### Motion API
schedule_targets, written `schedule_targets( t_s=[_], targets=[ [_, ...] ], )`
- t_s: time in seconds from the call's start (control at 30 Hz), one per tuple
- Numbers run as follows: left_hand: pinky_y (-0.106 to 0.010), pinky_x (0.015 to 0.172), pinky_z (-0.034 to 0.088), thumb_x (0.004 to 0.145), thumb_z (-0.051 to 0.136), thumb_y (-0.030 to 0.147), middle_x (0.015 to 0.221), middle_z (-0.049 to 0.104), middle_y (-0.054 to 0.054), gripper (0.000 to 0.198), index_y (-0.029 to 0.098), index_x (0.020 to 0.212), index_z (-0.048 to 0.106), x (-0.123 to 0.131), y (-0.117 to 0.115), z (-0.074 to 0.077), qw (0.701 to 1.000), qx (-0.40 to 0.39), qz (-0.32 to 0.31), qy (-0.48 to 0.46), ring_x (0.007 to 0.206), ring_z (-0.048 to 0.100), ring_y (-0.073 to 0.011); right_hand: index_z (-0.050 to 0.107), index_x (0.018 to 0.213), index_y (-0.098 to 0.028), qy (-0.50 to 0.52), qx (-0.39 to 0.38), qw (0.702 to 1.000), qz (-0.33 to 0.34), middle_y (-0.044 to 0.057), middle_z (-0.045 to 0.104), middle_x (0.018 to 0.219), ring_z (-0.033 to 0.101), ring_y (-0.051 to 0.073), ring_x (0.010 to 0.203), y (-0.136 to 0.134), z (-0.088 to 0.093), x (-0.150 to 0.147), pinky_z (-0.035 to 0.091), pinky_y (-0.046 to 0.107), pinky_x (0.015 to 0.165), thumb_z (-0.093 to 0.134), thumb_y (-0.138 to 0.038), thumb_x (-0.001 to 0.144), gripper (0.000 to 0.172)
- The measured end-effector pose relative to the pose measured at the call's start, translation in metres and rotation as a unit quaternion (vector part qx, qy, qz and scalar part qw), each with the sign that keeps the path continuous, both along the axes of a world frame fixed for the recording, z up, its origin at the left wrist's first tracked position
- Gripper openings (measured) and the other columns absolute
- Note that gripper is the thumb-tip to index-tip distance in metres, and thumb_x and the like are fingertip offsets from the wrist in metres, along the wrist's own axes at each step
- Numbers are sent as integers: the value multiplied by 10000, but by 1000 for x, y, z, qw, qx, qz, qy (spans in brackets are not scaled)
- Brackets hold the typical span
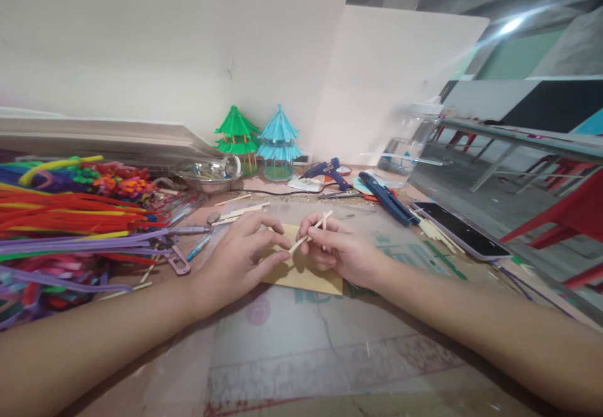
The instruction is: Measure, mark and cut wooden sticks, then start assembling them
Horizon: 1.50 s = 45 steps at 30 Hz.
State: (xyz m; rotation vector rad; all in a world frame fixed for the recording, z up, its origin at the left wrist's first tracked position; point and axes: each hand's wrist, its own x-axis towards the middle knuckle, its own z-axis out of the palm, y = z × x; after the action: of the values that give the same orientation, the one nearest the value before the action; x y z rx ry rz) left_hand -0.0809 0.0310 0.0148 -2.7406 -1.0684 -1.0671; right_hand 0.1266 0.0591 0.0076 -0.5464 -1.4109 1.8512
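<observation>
Two pale wooden sticks (301,243) cross in front of me, over a yellow card (320,282). My right hand (342,250) is closed, with the sticks pinched between thumb and fingers. The second stick stands nearly upright and is partly hidden by those fingers. At the lower left end of the longer stick, the thumb and fingertips of my left hand (245,247) come together on its tip. Beneath both hands, the card lies on a clear printed plastic sheet (292,354).
Colourful pipe cleaners (70,216) heap up on the left beside scissors (176,257). Behind stand a metal bowl (207,181), a green model pavilion (235,134) and a blue one (279,137). A glue gun (330,171), blue cutter (386,197), loose sticks (436,232) and phone (459,228) lie rightward.
</observation>
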Motion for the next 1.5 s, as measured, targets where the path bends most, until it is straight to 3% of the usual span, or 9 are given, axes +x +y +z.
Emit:
schedule_targets(
  t_s=[0.27,0.47,0.73,1.0,1.13,1.33,1.5],
  targets=[
    [-337,847,465,935,508,287,964,594,-33,167,234,899,662,0,0,2,1000,15,-13,0,954,573,-173,526,832,-185,-2,5,1000,-13,-45,592,652,286,22,391,0,-2,0,146,192,401,708,-402,749,295],
    [-337,821,461,908,501,274,935,596,-26,175,228,814,641,2,0,4,1000,-25,2,12,903,559,-171,530,842,-186,-17,13,1000,-10,-47,590,658,279,26,389,-1,-3,-1,135,200,399,710,-420,748,310],
    [-319,796,442,826,475,154,882,580,-17,113,208,761,550,2,-1,6,999,-44,1,-25,877,547,-169,559,831,-169,-35,28,999,31,-29,590,648,297,31,393,-3,-3,-1,147,198,394,683,-409,772,277],
    [-352,835,442,936,349,229,914,583,-46,238,200,801,543,-1,1,7,996,-87,-8,20,900,543,-187,547,787,-173,7,-14,1000,7,-29,613,595,289,25,364,0,-1,-1,141,190,390,646,-304,717,179],
    [-346,861,438,913,389,186,961,591,-42,193,198,889,581,0,0,7,996,-77,-33,27,940,543,-180,539,759,-179,21,-29,999,9,-31,617,578,290,30,363,1,0,-1,137,191,391,616,-259,689,130],
    [-341,829,427,936,488,299,947,600,-32,179,210,865,627,2,-1,5,996,-56,-53,43,919,537,-181,543,712,-172,26,-23,999,8,-61,573,587,298,20,363,0,0,-2,141,195,391,639,-242,653,133],
    [-338,818,426,946,476,251,907,606,-33,194,189,829,618,2,-1,5,997,-28,-63,36,893,533,-172,541,768,-178,8,16,1000,4,-75,526,587,277,22,367,-2,-1,-3,138,198,389,686,-384,735,254]
  ],
)
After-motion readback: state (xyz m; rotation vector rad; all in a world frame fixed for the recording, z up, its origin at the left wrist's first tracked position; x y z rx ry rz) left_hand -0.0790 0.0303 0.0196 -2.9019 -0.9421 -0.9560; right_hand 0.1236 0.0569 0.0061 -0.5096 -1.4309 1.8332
